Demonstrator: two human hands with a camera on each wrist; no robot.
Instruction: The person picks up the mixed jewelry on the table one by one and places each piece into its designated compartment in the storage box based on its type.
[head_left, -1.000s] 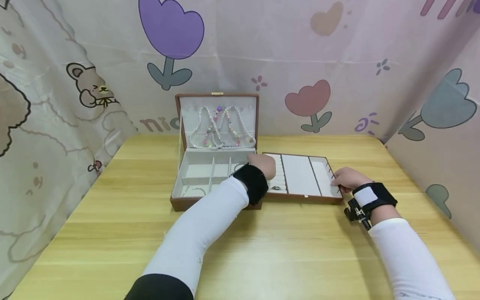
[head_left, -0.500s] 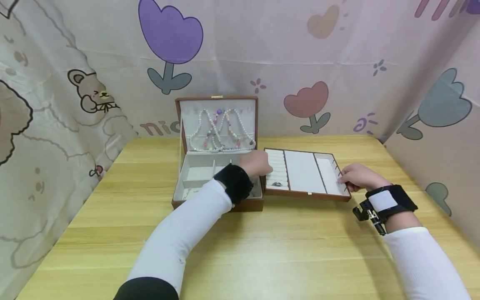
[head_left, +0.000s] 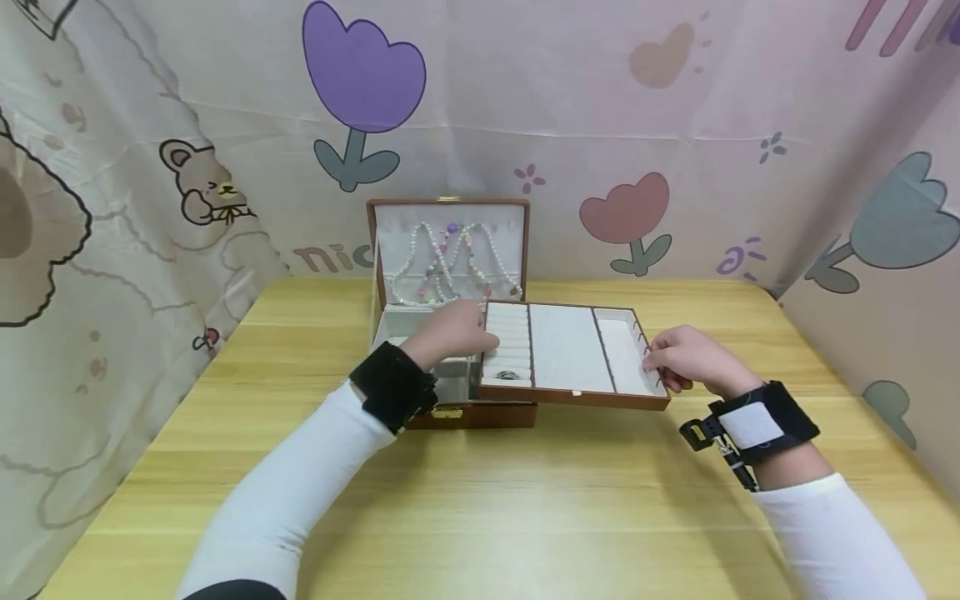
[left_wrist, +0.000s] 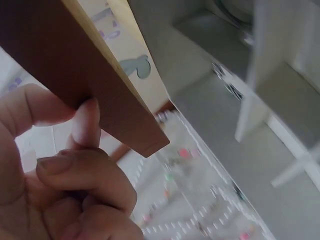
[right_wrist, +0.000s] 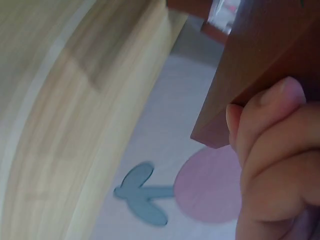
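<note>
A shallow brown jewelry tray with a white lining hangs above the table, its left end over the right part of the jewelry box. My left hand pinches the tray's left edge; in the left wrist view, thumb and finger grip its brown side wall. At the opposite end, my right hand holds the right edge, with fingertips under the tray in the right wrist view. A small ring sits in the tray's ridged section. Part of the box's inside is hidden by hand and tray.
The box's raised lid stands at the back with several bead necklaces hanging in it. White dividers split the box into compartments holding some jewelry. A patterned curtain borders the wooden table.
Both hands have raised the tray off the table and carried it left over the box's right part. The left hand moved left with the tray's edge.
</note>
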